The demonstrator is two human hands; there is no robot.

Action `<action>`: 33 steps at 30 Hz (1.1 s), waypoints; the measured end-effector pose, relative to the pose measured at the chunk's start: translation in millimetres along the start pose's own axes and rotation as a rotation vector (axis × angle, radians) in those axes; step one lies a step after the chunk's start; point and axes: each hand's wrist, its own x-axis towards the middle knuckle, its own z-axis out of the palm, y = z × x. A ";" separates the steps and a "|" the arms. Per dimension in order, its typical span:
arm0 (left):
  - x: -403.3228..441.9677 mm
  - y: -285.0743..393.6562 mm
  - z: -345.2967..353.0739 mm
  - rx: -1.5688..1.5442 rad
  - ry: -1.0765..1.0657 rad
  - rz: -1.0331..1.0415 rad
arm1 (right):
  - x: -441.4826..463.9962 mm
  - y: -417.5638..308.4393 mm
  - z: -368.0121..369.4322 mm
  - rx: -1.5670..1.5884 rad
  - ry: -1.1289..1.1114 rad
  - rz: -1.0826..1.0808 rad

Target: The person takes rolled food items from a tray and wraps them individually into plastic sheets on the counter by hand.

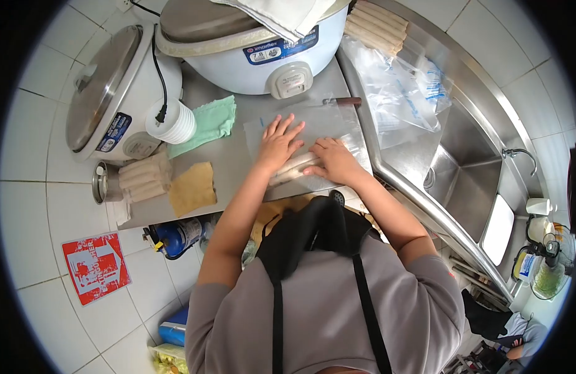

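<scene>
My left hand [278, 143] lies with fingers spread on a clear plastic bag [254, 131] spread over the steel counter. Beside it, my right hand [333, 162] rests over several pale rolls [288, 171], which look like spring rolls, its thumb out along them. The rolls lie side by side at the bag's near edge, partly hidden by both hands; whether they are inside the plastic I cannot tell. Just beyond the bag lies a knife with a brown handle [349, 101], its blade partly under the plastic.
Two large rice cookers [250, 62] [113, 93] stand at the back and left. Stacked white cups [176, 123], a green cloth [207, 124], a tan cloth [193, 189] and packed rolls [143, 177] lie left. Right are more rolls [376, 26], plastic bags [394, 84] and a sink [472, 159].
</scene>
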 end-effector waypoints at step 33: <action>-101.1 45.5 8.1 0.005 0.844 -0.543 | 152.1 375.4 -169.6 -0.360 0.682 0.482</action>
